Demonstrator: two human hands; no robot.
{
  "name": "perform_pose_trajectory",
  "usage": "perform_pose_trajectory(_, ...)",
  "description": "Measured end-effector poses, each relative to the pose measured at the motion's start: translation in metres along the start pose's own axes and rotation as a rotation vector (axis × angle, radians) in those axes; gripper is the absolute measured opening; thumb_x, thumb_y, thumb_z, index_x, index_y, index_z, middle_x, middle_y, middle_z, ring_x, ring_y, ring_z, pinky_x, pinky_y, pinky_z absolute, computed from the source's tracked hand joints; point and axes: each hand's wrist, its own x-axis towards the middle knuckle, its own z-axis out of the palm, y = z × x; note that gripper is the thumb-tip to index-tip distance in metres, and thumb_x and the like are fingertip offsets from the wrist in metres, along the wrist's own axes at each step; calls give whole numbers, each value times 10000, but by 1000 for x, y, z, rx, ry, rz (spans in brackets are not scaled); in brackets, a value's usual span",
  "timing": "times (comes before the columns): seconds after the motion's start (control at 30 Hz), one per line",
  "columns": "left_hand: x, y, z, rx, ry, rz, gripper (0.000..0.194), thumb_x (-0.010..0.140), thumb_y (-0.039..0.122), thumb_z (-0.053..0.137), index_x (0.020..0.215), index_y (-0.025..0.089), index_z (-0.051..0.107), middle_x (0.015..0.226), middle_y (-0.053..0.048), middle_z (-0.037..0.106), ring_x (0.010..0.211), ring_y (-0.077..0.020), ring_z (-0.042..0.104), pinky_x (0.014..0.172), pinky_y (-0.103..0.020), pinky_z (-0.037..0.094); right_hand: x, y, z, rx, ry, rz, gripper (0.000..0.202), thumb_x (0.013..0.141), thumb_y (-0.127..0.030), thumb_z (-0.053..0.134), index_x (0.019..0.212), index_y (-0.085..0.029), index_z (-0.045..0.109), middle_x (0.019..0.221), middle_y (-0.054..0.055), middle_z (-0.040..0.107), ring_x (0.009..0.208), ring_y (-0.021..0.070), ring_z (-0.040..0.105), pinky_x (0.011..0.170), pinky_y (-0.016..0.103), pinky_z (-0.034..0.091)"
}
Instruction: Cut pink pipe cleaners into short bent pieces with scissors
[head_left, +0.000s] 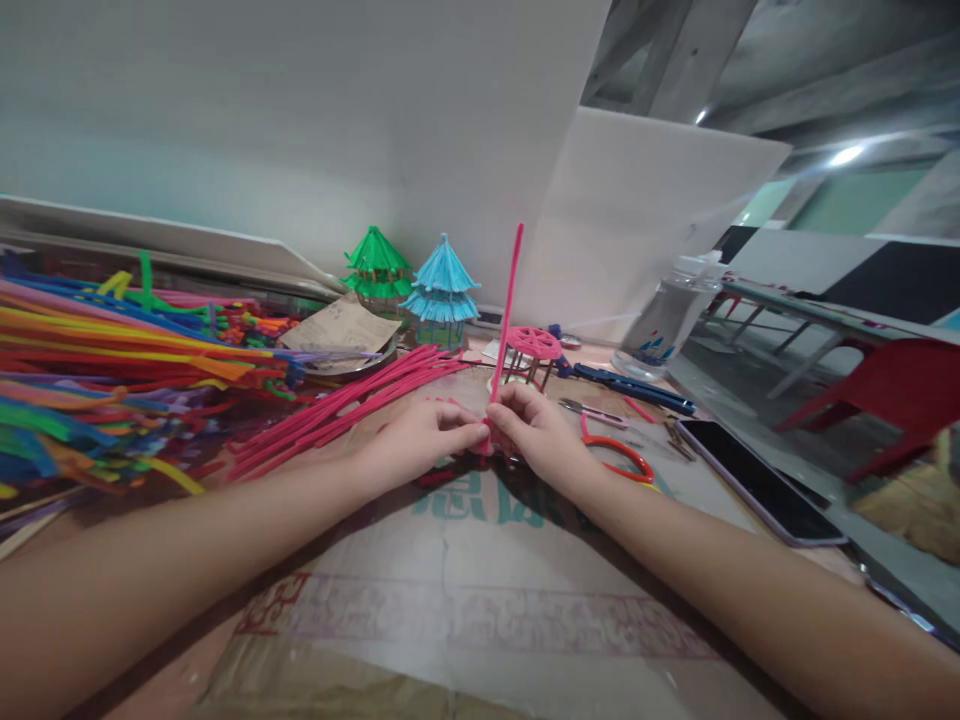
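A pink pipe cleaner [512,285] stands nearly upright, its lower part between the fingertips of my right hand [529,425]. My left hand [431,435] is pinched close beside it, on a small pink piece at the pipe cleaner's lower end, partly hidden by the fingers. Just behind my right hand is a pink openwork round top [533,343] on thin brown posts. A bundle of pink pipe cleaners [337,410] lies left of my left hand. Farther back stand a green two-tiered pavilion [377,265] and a blue one [442,285].
Heaps of coloured pipe cleaners [127,340] fill the left side. Paper [341,333] lies on a dish. To the right are orange-handled scissors [619,455], blue pliers [634,388], a clear bottle [664,315] and a phone [757,480]. A red chair [885,395] stands beyond.
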Motion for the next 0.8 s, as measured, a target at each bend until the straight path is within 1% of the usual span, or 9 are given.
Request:
perform_pose_trajectory(0.13,0,0,-1,17,-15,15,338,847,481,583,817,178,730,840,-62,748,818,-215,683,754,-303,506,0,0,0,-19,-4,-7,238,838,-394,620,793,-210,476,615,-75,506,456,75,450,418,206,326)
perform_pose_trajectory(0.3,-2,5,-3,92,-22,-13,353,846,489,582,825,172,736,889,-70,751,861,-233,683,782,-318,497,1,5,-2,1,-4,-4,239,846,-404,616,807,-211,481,618,-79,497,450,71,448,416,201,326)
perform_pose_trajectory(0.37,-2,5,-2,71,-35,-15,358,855,488,574,829,167,732,895,-69,749,873,-227,683,791,-312,492,1,5,-2,-1,-3,-4,246,838,-409,628,806,-212,484,620,-78,494,460,72,452,420,200,332)
perform_pose_trajectory(0.5,0,3,-2,4,-48,-13,350,865,469,568,809,162,726,841,-66,744,839,-210,681,773,-303,491,1,2,-1,-5,6,-6,263,819,-421,646,798,-213,486,612,-75,495,469,79,462,428,208,352)
perform_pose_trajectory(0.57,0,1,-2,-6,-49,-5,345,865,459,572,808,158,730,853,-70,743,825,-201,674,762,-297,488,0,1,-1,-5,12,-1,264,821,-424,642,799,-214,484,602,-77,488,468,79,455,435,210,363)
perform_pose_trajectory(0.67,0,0,-3,9,-28,12,352,856,472,579,830,161,740,859,-68,742,802,-199,666,741,-301,493,0,1,-1,-8,13,4,269,819,-427,646,800,-216,480,590,-80,475,465,77,438,440,210,367)
perform_pose_trajectory(0.8,-2,2,-3,52,31,-3,359,819,512,604,827,183,748,817,-56,739,808,-227,667,731,-323,509,1,3,-2,15,11,-13,255,824,-413,644,803,-215,484,606,-77,479,466,73,442,430,205,352)
